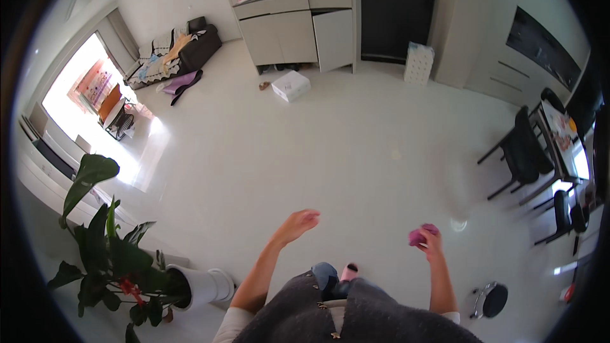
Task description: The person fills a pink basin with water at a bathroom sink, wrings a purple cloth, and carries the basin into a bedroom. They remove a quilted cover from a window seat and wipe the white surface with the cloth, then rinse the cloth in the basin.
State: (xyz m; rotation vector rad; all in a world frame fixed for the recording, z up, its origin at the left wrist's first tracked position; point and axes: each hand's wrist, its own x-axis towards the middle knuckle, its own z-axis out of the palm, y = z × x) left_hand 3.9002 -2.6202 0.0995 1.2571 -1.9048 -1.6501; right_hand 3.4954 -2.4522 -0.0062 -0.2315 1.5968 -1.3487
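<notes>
My right hand is closed round a small magenta bundle that looks like a folded cloth. It is held out over the pale floor, to the right of my body. My left hand reaches forward over the floor with its fingers loosely stretched out and a little blurred. Nothing shows in that hand. Both forearms come up from the lower edge, apart from each other. Below them, one pink shoe or slipper shows on my foot.
A potted plant stands close at my left. On the right are a round black stool, a dark chair and a table. Ahead, a white box lies before a cabinet whose door hangs ajar. A sofa is far left.
</notes>
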